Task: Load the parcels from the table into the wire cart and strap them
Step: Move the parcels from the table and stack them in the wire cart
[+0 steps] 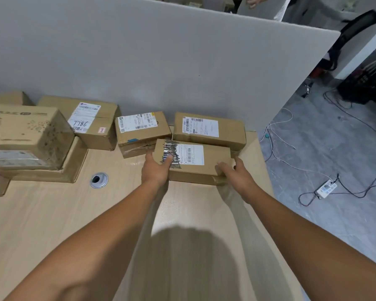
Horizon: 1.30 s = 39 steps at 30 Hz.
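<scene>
Head view, the only one: both arms reach forward over a pale wooden table (52, 213) to the nearest parcel, a long brown box with a scribbled-over label (192, 162), lying flat near the far right corner, touching a second long box (211, 130) behind it. Left hand (156, 170) is clamped on the box's left end, thumb up on the label, fingers wrapped under or around the edge. Right hand (234, 172) closes on the right near corner, fingers curled over the top edge. Whether the box has left the table, cannot tell. Judgement: to lift cleanly, keep the grip at opposite ends, raise it level, and draw it toward the body so it clears the box behind and the taped box (142, 132) just to its left. More parcels wait on the left: one marked 7786 (89, 120) and a stack of two (28, 135) on a flat carton. Containers: the wire cart is not in view, nor any strap, so its load cannot be told.
</scene>
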Motion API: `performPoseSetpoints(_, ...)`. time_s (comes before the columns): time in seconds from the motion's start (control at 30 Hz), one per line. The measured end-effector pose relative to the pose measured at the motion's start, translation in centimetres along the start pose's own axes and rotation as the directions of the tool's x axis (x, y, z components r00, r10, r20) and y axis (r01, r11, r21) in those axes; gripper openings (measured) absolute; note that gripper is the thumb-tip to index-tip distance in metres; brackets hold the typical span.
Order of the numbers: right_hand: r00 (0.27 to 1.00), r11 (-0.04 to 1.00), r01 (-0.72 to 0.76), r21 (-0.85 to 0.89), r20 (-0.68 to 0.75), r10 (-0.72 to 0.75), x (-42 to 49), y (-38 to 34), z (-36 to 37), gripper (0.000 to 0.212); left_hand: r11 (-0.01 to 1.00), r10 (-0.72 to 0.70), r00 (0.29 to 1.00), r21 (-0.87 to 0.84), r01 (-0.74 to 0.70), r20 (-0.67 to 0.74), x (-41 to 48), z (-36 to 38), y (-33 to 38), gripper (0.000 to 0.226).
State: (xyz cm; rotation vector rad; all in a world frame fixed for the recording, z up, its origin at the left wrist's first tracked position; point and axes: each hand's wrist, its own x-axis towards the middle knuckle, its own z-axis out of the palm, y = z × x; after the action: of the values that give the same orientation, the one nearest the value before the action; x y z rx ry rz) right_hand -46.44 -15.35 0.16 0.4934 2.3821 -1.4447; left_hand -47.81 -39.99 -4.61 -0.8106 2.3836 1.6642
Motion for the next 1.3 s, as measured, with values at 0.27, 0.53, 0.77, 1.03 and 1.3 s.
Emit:
performPoseSetpoints(0.27,1.0,0.987,0.009,0.162,-0.005,-0.009,-3.6,2.6,3.4,0.059,0.999,0.033,0.999,-0.008,-0.033,-0.027,-4.8,-4.4,-2.8,0.049)
performPoseSetpoints(0.53,0.978,0.962,-0.078,0.262,0.207,0.022,-18.3,4.2,8.5,0.088,0.941,-0.075,0.957,-0.338,-0.025,-0.279,-22.3,-14.6,-11.2,0.061)
performPoseSetpoints(0.77,0.83,0.974,-0.063,0.216,0.553,-0.069,-29.2,2.2,17.0,0.057,0.806,-0.322,0.729,-0.579,-0.123,-0.603,-34.4,-23.8,-17.2,0.074)
performPoseSetpoints(1.03,0.566,0.984,0.106,0.141,0.805,-0.176,-44.8,0.5,29.3,0.063,0.529,-0.641,0.373,-0.738,-0.418,-0.671,-46.3,-32.7,-24.1,0.131)
performPoseSetpoints(1.3,0.134,0.82,0.573,-0.009,0.987,-0.083,-64.7,2.6,40.1,0.048,0.359,-0.747,0.177,-0.614,-0.703,-0.64,-67.2,-40.7,-37.3,0.102)
